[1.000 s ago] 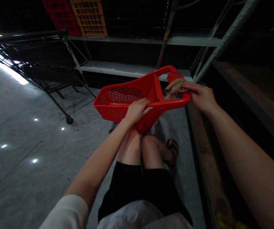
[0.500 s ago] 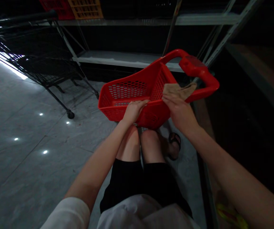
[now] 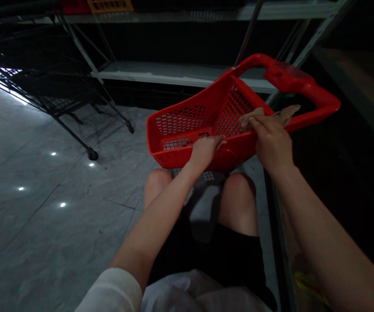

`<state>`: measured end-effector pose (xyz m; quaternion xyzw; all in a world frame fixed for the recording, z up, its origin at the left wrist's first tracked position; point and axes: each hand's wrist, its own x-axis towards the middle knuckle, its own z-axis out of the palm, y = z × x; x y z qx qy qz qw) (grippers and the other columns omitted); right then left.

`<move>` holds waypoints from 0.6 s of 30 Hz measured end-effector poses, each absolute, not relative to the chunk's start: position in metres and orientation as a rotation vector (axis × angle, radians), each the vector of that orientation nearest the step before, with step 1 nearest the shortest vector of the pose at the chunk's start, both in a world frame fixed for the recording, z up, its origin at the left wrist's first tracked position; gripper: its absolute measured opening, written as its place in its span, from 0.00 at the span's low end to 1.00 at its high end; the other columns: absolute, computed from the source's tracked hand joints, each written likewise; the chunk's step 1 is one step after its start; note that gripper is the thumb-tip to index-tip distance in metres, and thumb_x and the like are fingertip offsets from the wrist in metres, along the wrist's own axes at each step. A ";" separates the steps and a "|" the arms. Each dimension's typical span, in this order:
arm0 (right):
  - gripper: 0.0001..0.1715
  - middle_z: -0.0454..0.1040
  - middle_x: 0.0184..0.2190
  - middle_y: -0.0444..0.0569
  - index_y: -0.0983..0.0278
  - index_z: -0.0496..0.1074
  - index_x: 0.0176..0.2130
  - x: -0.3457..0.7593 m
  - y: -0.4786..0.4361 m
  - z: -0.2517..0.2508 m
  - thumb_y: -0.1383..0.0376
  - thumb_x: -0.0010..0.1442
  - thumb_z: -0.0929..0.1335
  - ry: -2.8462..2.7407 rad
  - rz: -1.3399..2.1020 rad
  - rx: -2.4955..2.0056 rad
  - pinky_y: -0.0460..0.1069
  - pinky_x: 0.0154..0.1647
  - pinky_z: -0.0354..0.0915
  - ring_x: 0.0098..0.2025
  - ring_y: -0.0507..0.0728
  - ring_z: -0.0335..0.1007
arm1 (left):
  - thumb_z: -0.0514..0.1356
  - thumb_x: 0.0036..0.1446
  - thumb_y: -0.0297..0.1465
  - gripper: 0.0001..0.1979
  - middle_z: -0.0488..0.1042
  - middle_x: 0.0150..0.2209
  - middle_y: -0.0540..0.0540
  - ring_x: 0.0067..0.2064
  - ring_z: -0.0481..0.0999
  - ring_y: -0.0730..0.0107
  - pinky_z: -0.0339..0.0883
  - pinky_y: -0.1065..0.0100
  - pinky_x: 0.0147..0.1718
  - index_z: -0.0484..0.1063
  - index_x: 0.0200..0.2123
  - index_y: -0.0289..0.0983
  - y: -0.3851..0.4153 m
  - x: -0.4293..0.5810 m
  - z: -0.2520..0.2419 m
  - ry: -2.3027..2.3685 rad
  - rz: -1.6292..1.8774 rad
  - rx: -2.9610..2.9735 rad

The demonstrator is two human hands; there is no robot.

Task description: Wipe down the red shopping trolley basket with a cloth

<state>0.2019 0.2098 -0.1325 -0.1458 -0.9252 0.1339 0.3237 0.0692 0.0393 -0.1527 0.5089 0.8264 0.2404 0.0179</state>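
Presently, the right hand (image 3: 275,145), nearer the handle (image 3: 289,79) at its one o'clock, grips a tan cloth (image 3: 248,119) at its twelve; the red basket (image 3: 239,149) lies nine-to-three, left hand (image 3: 205,151) curled over its near rim.

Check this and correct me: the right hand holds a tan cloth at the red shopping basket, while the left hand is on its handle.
The left hand is not on the handle but on the basket's near rim, as the head view shows. The right hand does hold the tan cloth there.
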 end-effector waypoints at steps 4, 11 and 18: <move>0.25 0.82 0.56 0.56 0.61 0.81 0.52 0.206 0.230 -0.138 0.73 0.64 0.62 -2.491 0.254 -0.309 0.68 0.70 0.67 0.63 0.69 0.74 | 0.47 0.80 0.40 0.24 0.85 0.51 0.38 0.53 0.85 0.56 0.73 0.61 0.53 0.81 0.55 0.37 0.049 0.058 -0.144 2.374 0.732 1.696; 0.21 0.84 0.45 0.53 0.59 0.81 0.40 0.200 0.271 -0.151 0.75 0.59 0.63 -2.503 0.186 -0.225 0.64 0.61 0.72 0.53 0.66 0.77 | 0.46 0.75 0.57 0.37 0.83 0.39 0.37 0.47 0.84 0.51 0.73 0.60 0.49 0.84 0.41 0.36 -0.027 -0.032 -0.156 2.438 0.154 1.371; 0.24 0.85 0.44 0.54 0.62 0.84 0.40 0.185 0.253 -0.158 0.78 0.55 0.63 -2.512 0.222 -0.219 0.64 0.62 0.71 0.51 0.65 0.78 | 0.37 0.76 0.55 0.41 0.82 0.38 0.35 0.48 0.83 0.49 0.73 0.59 0.48 0.83 0.45 0.35 -0.053 -0.030 -0.175 2.592 0.104 1.307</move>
